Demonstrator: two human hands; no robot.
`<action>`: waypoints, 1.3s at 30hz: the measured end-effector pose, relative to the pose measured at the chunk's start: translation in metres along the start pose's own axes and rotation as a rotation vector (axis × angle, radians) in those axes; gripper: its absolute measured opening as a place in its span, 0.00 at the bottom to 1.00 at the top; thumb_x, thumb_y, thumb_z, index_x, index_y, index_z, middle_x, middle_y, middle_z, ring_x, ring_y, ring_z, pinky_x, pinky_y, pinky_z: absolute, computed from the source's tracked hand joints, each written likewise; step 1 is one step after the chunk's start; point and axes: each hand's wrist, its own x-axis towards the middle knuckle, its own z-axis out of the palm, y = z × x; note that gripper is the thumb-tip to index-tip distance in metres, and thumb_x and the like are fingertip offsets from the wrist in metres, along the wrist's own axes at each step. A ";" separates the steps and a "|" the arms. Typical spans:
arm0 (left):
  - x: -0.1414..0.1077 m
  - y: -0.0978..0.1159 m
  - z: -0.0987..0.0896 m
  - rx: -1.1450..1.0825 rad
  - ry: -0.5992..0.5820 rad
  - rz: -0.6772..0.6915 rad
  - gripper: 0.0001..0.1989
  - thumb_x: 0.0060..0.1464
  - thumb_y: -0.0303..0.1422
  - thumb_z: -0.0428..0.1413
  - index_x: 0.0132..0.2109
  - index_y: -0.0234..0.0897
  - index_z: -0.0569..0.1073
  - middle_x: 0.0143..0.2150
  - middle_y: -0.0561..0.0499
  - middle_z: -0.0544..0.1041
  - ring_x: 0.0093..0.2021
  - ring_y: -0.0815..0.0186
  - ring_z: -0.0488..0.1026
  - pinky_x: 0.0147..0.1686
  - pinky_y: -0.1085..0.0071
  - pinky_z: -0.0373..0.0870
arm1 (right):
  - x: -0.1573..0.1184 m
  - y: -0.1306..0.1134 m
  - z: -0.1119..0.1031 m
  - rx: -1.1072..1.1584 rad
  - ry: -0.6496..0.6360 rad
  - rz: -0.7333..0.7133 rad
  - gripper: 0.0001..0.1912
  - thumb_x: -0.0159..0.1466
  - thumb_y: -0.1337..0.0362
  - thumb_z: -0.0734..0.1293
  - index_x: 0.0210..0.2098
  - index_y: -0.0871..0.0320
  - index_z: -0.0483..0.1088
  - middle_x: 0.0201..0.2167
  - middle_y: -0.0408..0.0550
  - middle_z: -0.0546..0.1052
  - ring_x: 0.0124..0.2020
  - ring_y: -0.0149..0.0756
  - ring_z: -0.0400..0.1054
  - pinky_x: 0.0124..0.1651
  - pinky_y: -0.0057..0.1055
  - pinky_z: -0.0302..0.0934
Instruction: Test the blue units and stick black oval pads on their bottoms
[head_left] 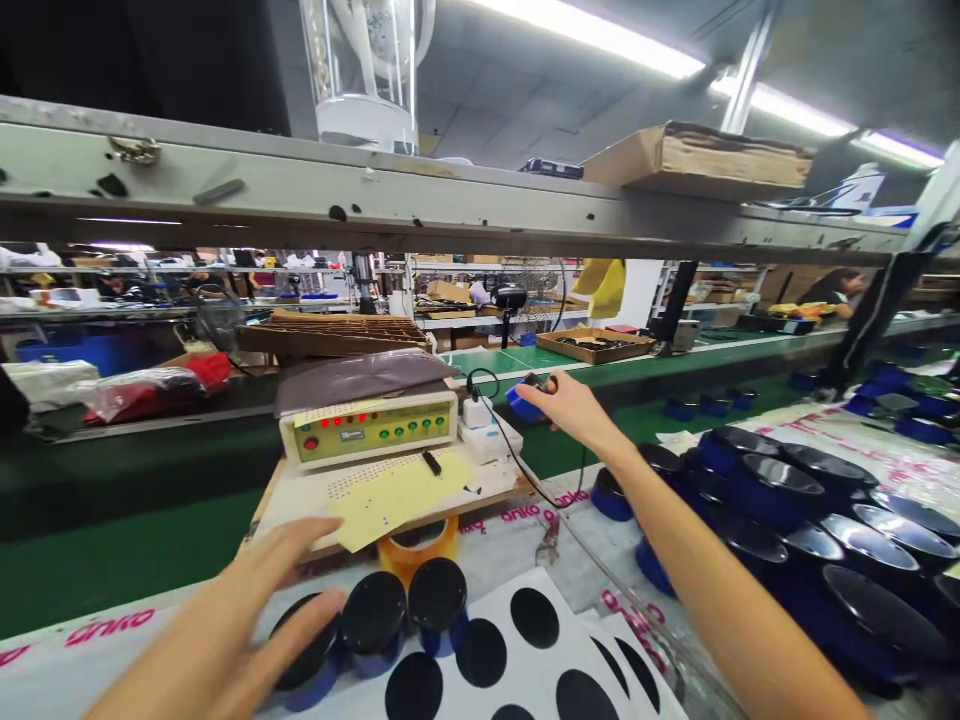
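Observation:
My right hand [574, 410] reaches out past the white power adapter, its fingers closed on a small blue piece with a dark top [527, 398]. The piece's exact kind is too small to make out. My left hand [251, 610] hovers at lower left with thumb and fingers apart, holding nothing. By its thumb stand three blue round parts with glossy black tops, the middle one [373, 615] and right one [438, 598] fully visible; the left one [306, 645] is partly hidden by the hand. White sheets [517, 580] bearing black discs [481, 652] lie beside them.
A tester box [371, 430] with red and green lights sits on a board with yellow paper [405, 495]. Behind the parts is a yellow tape roll [420, 550]. Many blue-black parts [780, 490] crowd the right. A shelf beam [450, 200] crosses above; a cable [525, 470] trails down.

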 end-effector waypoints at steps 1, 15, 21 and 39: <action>-0.002 0.023 0.010 -0.163 -0.009 0.030 0.25 0.55 0.48 0.53 0.59 0.54 0.62 0.60 0.49 0.66 0.56 0.54 0.68 0.52 0.55 0.69 | -0.017 -0.012 -0.005 0.049 -0.031 -0.062 0.21 0.64 0.46 0.60 0.40 0.60 0.63 0.29 0.43 0.70 0.24 0.30 0.65 0.25 0.27 0.61; -0.025 0.113 0.024 -1.554 -0.248 -0.337 0.22 0.55 0.49 0.53 0.50 0.40 0.72 0.43 0.45 0.78 0.39 0.61 0.76 0.37 0.63 0.75 | -0.164 -0.050 0.010 0.258 -0.063 -0.882 0.13 0.72 0.62 0.49 0.35 0.54 0.60 0.29 0.42 0.72 0.29 0.31 0.67 0.31 0.27 0.58; -0.025 0.110 0.030 -1.495 -0.301 -0.395 0.30 0.46 0.52 0.60 0.52 0.41 0.70 0.40 0.46 0.78 0.39 0.57 0.77 0.37 0.63 0.73 | -0.180 -0.045 0.003 0.218 0.142 -1.023 0.15 0.72 0.62 0.51 0.31 0.55 0.60 0.21 0.40 0.68 0.20 0.28 0.62 0.23 0.27 0.54; -0.031 0.085 0.035 -0.191 0.136 0.356 0.36 0.51 0.51 0.56 0.62 0.49 0.52 0.57 0.45 0.66 0.55 0.53 0.67 0.48 0.62 0.72 | -0.195 -0.029 0.024 0.099 -0.020 -0.834 0.10 0.69 0.67 0.54 0.34 0.53 0.62 0.26 0.43 0.73 0.24 0.35 0.69 0.24 0.29 0.60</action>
